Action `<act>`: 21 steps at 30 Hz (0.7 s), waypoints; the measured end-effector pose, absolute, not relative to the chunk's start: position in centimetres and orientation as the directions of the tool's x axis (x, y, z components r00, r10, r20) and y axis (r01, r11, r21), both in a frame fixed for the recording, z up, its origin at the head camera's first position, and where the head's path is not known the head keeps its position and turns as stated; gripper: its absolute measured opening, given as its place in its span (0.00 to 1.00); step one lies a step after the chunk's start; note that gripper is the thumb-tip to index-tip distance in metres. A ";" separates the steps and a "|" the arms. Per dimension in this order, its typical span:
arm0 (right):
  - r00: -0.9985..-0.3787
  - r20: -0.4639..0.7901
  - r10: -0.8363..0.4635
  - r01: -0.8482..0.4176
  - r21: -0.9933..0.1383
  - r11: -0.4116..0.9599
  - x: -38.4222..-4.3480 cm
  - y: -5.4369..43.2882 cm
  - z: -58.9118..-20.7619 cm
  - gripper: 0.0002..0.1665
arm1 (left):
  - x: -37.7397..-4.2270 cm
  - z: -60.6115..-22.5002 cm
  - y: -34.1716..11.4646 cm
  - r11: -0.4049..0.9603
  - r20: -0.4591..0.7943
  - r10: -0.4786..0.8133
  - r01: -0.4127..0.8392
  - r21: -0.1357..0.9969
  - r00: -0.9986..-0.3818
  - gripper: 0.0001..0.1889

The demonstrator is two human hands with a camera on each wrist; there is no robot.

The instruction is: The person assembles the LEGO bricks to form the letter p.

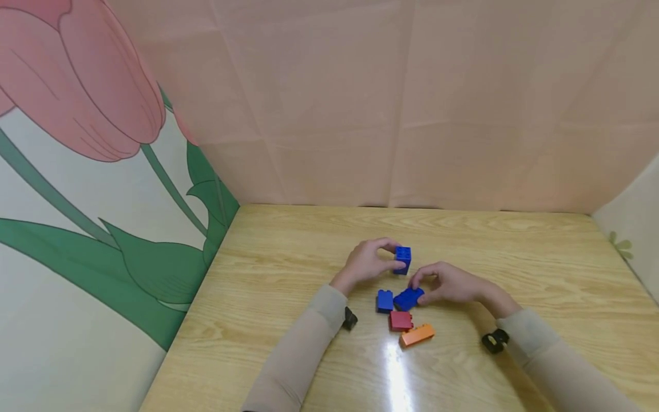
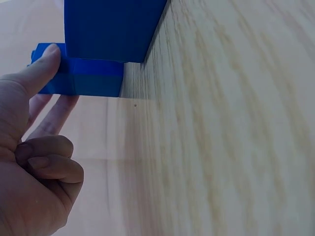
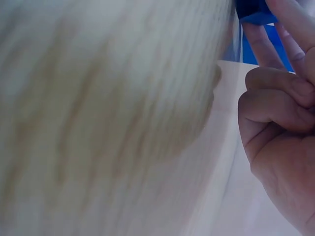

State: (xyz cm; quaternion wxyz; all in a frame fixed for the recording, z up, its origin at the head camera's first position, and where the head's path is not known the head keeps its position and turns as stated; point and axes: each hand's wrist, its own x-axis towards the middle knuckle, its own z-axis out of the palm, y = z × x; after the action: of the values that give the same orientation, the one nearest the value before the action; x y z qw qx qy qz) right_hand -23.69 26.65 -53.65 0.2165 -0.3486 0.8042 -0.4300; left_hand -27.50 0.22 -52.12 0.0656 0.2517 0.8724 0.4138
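Observation:
My left hand (image 1: 366, 261) pinches a tall blue toy block (image 1: 404, 261) between thumb and fingers, its studs facing up. In the left wrist view that block (image 2: 91, 81) stands upright at the tabletop, with the thumb on its near side and two fingers curled to the palm. Just right of it, my right hand (image 1: 454, 283) pinches a blue brick (image 1: 409, 298) that lies turned at an angle. A smaller blue brick (image 1: 384, 301) sits close to its left. In the right wrist view, only part of the pinched brick (image 3: 253, 11) shows at the top edge.
Nearer the person, a red brick (image 1: 400, 321) and an orange brick (image 1: 417, 335) lie on their sides close together. The wooden table (image 1: 288, 246) meets a pink cloth backdrop (image 1: 329, 126) at the back and a tulip-printed panel (image 1: 103, 240) on the left.

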 end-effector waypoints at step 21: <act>-0.754 0.004 -0.657 -0.409 -0.785 0.465 -22.2 27.1 -51.5 0.19 | -27.5 -52.1 0.2 0.536 0.090 0.498 0.388 0.750 -0.862 0.22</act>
State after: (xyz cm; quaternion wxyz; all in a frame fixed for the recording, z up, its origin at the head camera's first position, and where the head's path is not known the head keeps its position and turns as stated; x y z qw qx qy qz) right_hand -22.17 27.06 -51.54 0.1516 -0.3166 0.8423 -0.4090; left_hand -27.47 0.21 -52.11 0.0673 0.2534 0.8738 0.4096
